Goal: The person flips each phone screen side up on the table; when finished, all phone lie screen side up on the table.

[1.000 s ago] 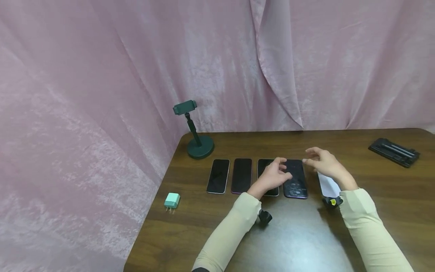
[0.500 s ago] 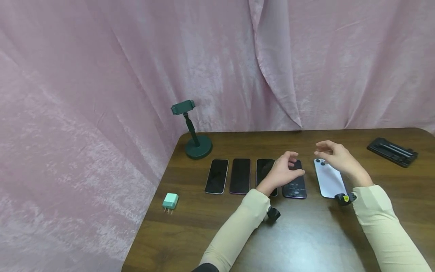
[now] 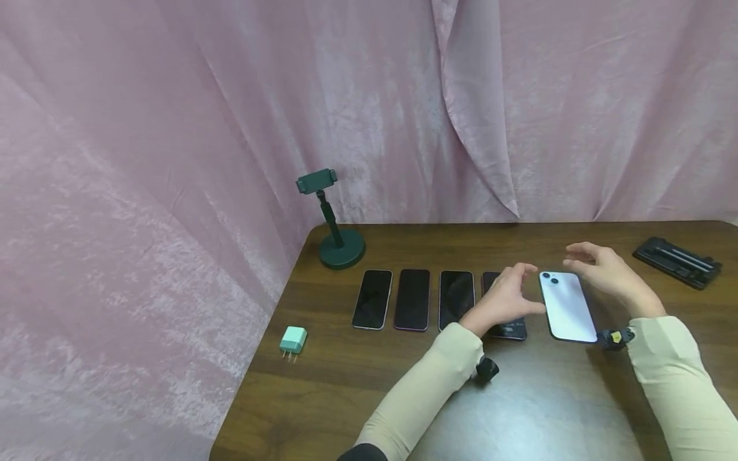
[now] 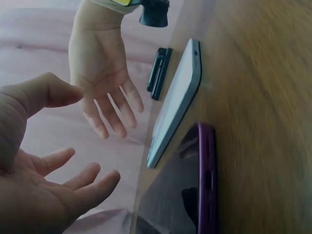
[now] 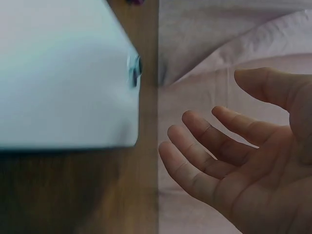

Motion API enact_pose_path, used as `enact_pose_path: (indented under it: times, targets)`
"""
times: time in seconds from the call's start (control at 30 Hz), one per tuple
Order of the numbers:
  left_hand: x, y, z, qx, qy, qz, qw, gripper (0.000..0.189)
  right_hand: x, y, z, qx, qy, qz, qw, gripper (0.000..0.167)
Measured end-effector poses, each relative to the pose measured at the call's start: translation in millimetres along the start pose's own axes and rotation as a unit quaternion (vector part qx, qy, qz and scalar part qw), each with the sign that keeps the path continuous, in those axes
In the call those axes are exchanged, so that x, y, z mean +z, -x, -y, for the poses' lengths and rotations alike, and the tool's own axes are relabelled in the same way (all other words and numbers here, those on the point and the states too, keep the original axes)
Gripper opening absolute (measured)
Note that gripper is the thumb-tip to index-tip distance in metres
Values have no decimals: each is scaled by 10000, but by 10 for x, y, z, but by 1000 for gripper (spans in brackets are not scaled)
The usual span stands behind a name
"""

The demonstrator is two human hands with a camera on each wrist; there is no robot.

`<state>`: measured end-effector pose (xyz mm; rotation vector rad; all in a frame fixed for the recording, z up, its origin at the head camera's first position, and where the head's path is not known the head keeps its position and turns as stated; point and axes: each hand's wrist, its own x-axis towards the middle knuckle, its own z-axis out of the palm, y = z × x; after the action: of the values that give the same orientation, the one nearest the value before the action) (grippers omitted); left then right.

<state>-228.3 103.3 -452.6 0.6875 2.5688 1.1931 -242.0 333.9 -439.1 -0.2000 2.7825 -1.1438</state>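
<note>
A pale, white-backed phone [image 3: 567, 307] lies camera side up at the right end of a row of phones. Over the dark phone [image 3: 508, 330] beside it hovers my left hand [image 3: 503, 299], fingers spread and thumb toward the pale phone; it partly hides the dark one. In the left wrist view that phone has a purple edge [image 4: 208, 180]. My right hand [image 3: 615, 276] is raised just right of the pale phone, with its fingers loosely bent and holding nothing. The right wrist view has the fingers apart from the pale phone's [image 5: 68, 92] corner.
Three more dark-screened phones, left [image 3: 372, 299], middle [image 3: 412, 299] and right [image 3: 455, 296], continue the row leftward. A green phone stand [image 3: 341, 248] is at the back left. A mint charger plug [image 3: 293, 340] lies near the left edge, a black folded holder-like object [image 3: 677, 262] at the back right.
Both hands have moved right along the row. The right hand has come off the pale phone, uncovering it. The left hand has passed from the third phone to over the fourth.
</note>
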Motion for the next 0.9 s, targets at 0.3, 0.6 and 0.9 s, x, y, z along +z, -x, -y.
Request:
enact_pose_path:
  times: [0.3, 0.6, 0.9]
  targets:
    - [219, -61, -165, -82, -292, 174, 9994, 71, -51, 78, -276, 221, -253, 260, 9991, 57]
    - [372, -87, -245, -286, -554, 322, 9975, 70, -37, 53, -303, 258, -378, 515, 9976, 59]
    - [534, -79, -252, -558, -509, 381, 9964, 67, 22, 23, -289, 223, -346, 644, 9971, 57]
